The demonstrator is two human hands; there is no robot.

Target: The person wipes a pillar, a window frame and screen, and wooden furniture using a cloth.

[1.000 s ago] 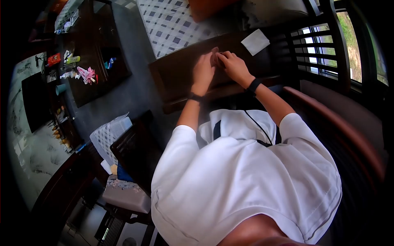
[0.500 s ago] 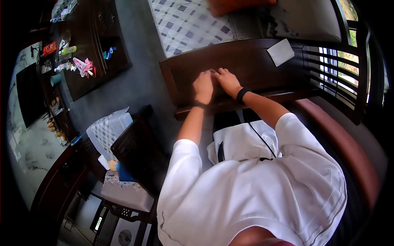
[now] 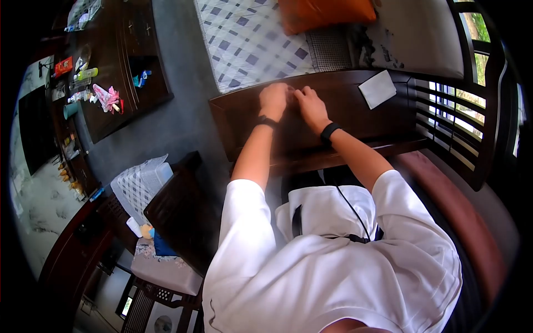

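Observation:
My left hand and my right hand are close together above a dark wooden surface, near its far edge. The fingers of both are curled and pinched toward each other. Something small and dark may be between the fingertips, but I cannot make it out. To the right of my right hand, a folded white cloth or paper lies flat on the wood, apart from both hands.
Beyond the wood is a seat with a checked white cover and an orange cushion. Slatted wood borders the right. At left stand a dark cabinet bearing several small items and a chair.
Both hands have moved forward over the wood, closer to its far edge, still close together. The view has shifted a little. The white folded piece stays in place on the wood.

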